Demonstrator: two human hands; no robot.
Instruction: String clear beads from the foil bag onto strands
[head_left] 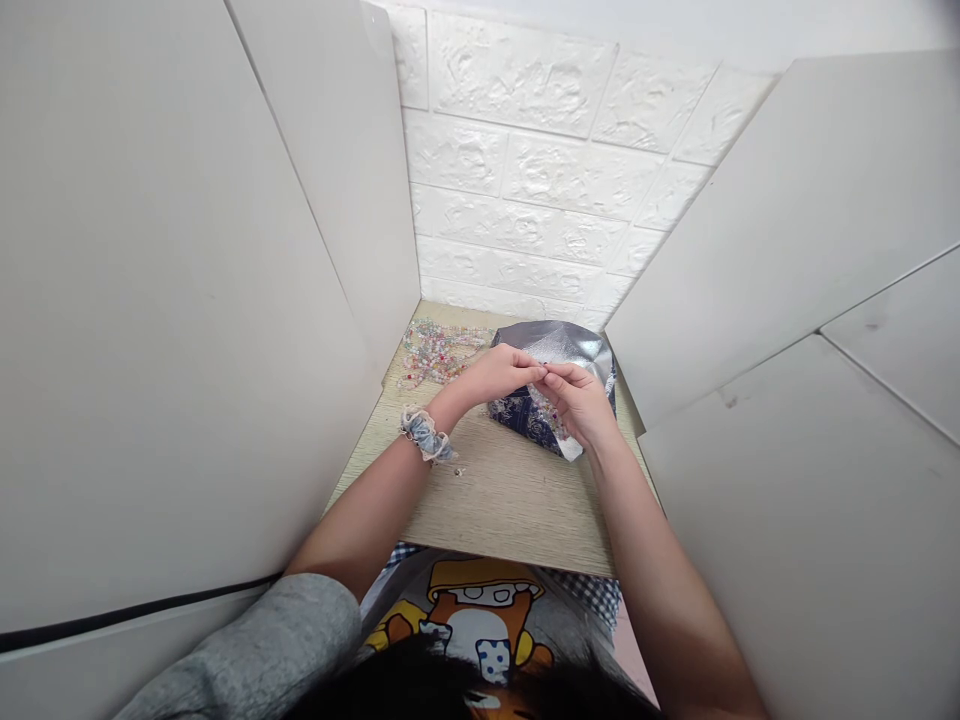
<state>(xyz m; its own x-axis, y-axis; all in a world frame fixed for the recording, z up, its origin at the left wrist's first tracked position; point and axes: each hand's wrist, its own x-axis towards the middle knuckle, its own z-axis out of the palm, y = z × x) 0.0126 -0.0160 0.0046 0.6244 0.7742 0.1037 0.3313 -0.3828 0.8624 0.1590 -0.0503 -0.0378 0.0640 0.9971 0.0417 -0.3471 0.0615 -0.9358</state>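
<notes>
Beads [541, 402], tiny and in many colors, show at the mouth of the bag [559, 337], just under my hands. I cannot tell if they lie in it or hang from my fingers. The bag is shiny silver inside and dark blue with a pattern outside. My left hand [504, 372] comes over the bag from its left side, and my right hand [587, 403] from its right. Their fingertips meet above it in a small pinch. A tiny dark bit shows there, too small for me to name, so I cannot tell how tight each pinch is or what it has hold of.

Left of the bag, a messy pile of bead strings [436, 358] lies on the wooden table [517, 500]. On the near side of the bag sits a little white thing [460, 471], near my left arm. A puffy blue band [427, 436] goes around that wrist. Behind the bag I see a white brick wall [551, 85].
</notes>
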